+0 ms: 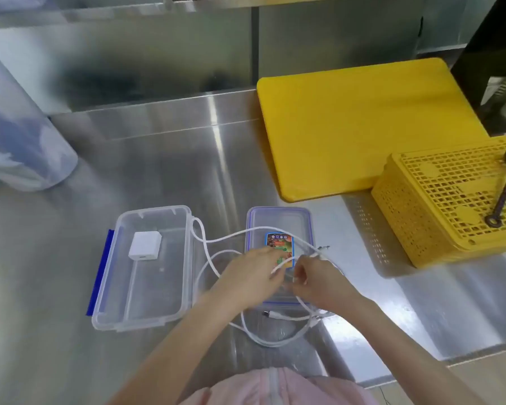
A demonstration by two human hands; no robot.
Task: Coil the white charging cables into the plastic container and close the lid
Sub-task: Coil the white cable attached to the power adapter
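Cables (214, 238) are only partly gathered: white loops sprawl across the steel bench (164, 147), one draped over the right wall of the plastic container (184, 258), others trailing toward me below the lid (279, 217). My left hand (250, 277) and right hand (322, 280) are both pinched narrow on cable strands above the lid, which lies flat just right of the container. Inside the container sits a white charger block (144, 244), but no coil yet. I judge the coiling barely begun; left to do are winding the loops, laying them inside, and pressing the lid on with its blue latch (100, 270).
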